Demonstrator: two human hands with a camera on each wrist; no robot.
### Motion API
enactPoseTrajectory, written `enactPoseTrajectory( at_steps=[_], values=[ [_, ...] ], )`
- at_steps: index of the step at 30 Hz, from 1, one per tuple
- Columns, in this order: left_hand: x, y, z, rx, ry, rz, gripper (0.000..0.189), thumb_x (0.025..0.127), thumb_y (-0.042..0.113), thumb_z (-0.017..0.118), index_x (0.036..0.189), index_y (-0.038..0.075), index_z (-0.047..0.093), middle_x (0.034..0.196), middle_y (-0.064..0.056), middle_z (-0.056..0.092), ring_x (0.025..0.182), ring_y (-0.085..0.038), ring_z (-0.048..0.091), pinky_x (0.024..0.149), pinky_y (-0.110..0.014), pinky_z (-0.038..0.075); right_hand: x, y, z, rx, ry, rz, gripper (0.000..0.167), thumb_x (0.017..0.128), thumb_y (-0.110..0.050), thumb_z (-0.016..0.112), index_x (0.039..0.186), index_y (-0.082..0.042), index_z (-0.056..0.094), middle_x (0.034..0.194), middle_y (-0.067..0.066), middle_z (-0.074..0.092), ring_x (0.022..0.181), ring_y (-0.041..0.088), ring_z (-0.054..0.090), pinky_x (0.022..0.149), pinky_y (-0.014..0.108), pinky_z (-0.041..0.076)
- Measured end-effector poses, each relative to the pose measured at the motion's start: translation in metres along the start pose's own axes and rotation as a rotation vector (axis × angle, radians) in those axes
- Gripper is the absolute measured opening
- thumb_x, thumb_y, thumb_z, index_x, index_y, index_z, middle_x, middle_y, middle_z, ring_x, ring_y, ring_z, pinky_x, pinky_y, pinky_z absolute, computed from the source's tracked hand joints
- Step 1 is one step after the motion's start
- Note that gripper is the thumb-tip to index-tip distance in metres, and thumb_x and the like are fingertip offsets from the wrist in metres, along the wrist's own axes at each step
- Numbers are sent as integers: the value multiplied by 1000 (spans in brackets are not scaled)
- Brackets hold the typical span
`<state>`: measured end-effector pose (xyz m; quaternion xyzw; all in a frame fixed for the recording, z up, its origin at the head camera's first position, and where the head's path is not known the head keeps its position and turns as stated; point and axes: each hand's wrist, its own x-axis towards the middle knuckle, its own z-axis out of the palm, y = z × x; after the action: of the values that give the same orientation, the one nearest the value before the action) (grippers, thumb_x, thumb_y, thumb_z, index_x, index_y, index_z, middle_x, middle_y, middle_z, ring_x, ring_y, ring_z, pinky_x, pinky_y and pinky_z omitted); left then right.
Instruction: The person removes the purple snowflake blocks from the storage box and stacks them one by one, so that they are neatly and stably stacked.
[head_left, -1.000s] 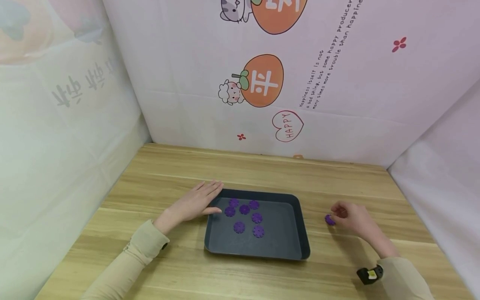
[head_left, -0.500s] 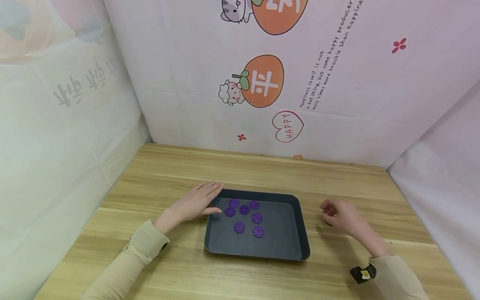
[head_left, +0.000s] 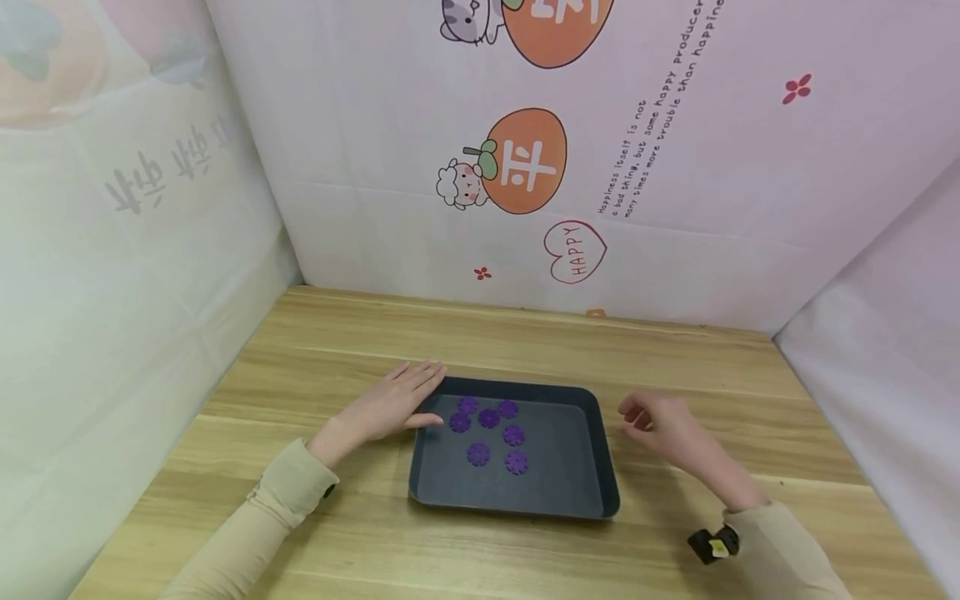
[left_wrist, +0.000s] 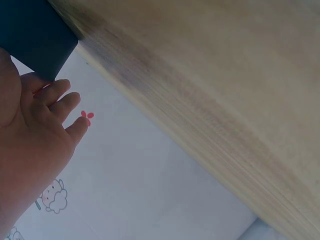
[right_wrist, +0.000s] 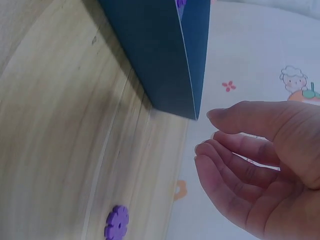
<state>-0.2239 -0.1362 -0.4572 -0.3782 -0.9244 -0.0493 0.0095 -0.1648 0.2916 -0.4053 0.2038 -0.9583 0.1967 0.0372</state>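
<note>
A dark grey rectangular tray (head_left: 555, 483) lies on the table in the head view. Several purple notched plastic discs (head_left: 513, 435) are spread over its left and middle part. My left hand (head_left: 393, 404) rests on the tray's far left corner with fingers straight and thumb over the rim. Just beyond the tray's right side hovers my right hand (head_left: 663, 425). In the right wrist view its fingers are loosely bent, with a gap between thumb and fingertips and nothing held. There, a single purple notched disc (right_wrist: 116, 222) lies on the table below the hand; the head view hides it.
The tray stands on a wood-grain table (head_left: 360, 533). White printed cloth (head_left: 375, 233) rises behind it, and plain white cloth (head_left: 885, 317) walls the right side. A black wrist camera (head_left: 712, 546) is strapped below the right sleeve.
My right hand has moved left toward the tray. One second ago a purple disc showed at its fingertips; in the head view it is out of sight now. My left hand has stayed put.
</note>
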Motion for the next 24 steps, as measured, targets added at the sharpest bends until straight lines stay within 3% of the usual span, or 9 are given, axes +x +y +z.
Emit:
enactPoseTrajectory(
  at_steps=[15,24],
  values=[
    [0,0,1,-12,-5,-6,82,98,58,47,157,6,24,164,-14,26,153,-31,26,125,-52,23,7,-15,4,-6,-11,-52,15,82,-4,77,94,-3,69,84,5,71,71,12,66,60,24,56],
    [0,0,0,-11,-4,-2,83,98,59,47,158,6,23,164,-14,27,152,-31,28,125,-53,23,16,-25,6,22,-67,-72,15,83,-3,76,95,-1,68,87,10,71,72,10,65,60,23,57]
  ],
)
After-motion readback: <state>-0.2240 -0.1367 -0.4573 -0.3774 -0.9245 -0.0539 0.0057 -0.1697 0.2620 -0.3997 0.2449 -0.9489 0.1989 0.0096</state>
